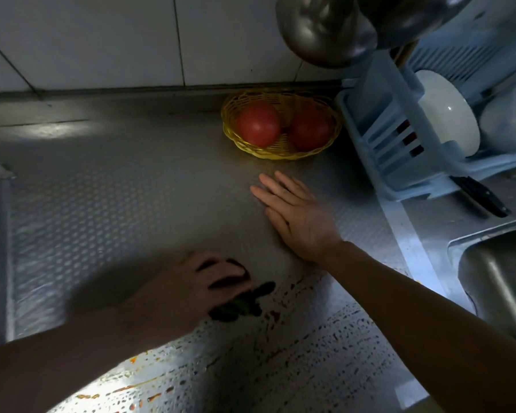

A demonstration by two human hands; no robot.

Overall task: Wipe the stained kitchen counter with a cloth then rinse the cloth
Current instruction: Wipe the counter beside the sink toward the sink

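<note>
The left hand [188, 290], fingers clenched on a dark cloth [239, 302], sits beside orange stains [273, 315] spreading rightward on the bench [116, 210]; the right hand [292, 213] rests flat, grasping nothing.

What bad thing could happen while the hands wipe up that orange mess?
The left hand presses a dark cloth on the orange stains, so it might smear them wider. The right hand lies flat near the yellow basket of tomatoes and could bump it.
</note>
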